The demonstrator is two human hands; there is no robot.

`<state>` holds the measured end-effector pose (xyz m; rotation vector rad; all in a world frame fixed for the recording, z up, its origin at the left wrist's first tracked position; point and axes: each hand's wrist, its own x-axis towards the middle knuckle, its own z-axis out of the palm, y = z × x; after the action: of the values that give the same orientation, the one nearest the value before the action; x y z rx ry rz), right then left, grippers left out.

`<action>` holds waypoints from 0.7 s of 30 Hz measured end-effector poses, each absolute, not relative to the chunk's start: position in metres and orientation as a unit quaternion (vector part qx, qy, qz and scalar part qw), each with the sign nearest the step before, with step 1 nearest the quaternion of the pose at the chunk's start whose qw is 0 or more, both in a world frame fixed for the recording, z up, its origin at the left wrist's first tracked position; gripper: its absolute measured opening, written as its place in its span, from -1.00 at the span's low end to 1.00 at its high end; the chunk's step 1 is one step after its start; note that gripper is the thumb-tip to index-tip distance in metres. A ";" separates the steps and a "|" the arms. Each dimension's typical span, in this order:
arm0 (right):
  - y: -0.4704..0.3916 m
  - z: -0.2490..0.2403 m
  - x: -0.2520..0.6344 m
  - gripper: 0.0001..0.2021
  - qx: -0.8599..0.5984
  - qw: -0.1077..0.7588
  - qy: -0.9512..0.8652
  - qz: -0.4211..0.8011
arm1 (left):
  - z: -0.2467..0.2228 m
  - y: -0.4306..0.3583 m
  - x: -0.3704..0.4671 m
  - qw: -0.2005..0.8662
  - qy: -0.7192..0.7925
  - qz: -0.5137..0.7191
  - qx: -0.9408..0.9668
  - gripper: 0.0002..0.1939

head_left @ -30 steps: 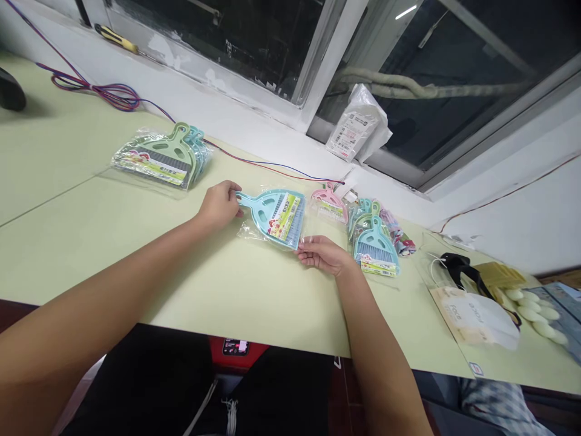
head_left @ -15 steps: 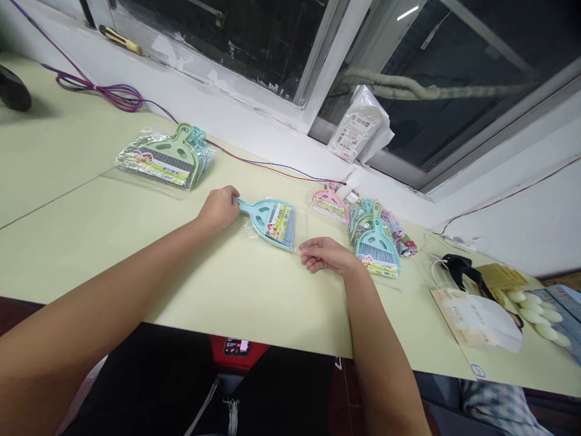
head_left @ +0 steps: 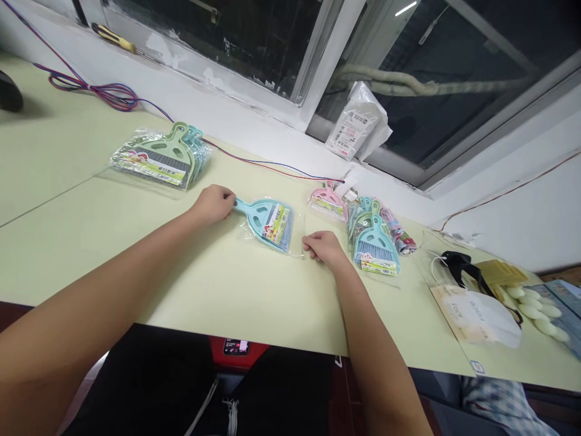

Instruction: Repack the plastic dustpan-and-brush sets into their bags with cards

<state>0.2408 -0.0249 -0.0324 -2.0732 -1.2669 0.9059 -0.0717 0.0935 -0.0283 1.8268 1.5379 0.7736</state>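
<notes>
A light blue dustpan and brush set point(head_left: 267, 223) in a clear plastic bag lies over the middle of the pale table point(head_left: 254, 290). My left hand point(head_left: 214, 203) is closed on the end of its handle. At the other end, the fingers of my right hand point(head_left: 323, 247) pinch the edge of the clear bag point(head_left: 297, 242). A stack of bagged sets with a green one on top point(head_left: 166, 151) rests to the left. On the right are a pink set point(head_left: 327, 201) and another pile topped by a light blue set point(head_left: 376, 248).
Bundled red and blue cable point(head_left: 109, 95) runs along the wall side. A screwdriver point(head_left: 113, 37) and a white plastic package point(head_left: 356, 127) are on the window ledge. Farther right lie a paper packet point(head_left: 476, 316), a black strap point(head_left: 458, 266) and several pale oval objects point(head_left: 535, 307).
My right hand has shifted slightly up and right with the bag edge, which now stretches farther from the dustpan. My left hand still holds the handle.
</notes>
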 end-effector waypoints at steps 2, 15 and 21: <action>-0.025 -0.034 0.242 -0.81 -0.776 0.252 -0.484 0.317 | -0.029 0.097 -0.074 0.328 0.586 0.295 0.679 -0.79; -0.027 -0.036 0.217 -0.78 -0.639 0.360 -0.655 0.179 | -0.032 0.100 -0.074 0.363 0.566 0.303 0.675 -0.81; -0.021 -0.050 0.202 -0.79 -0.636 0.366 -0.649 0.203 | -0.032 0.099 -0.074 0.346 0.560 0.298 0.691 -0.81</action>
<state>0.2022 -0.0207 -0.0502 -1.6341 -1.6683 0.5226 -0.0737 0.0992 -0.0316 1.7935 1.4530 0.7745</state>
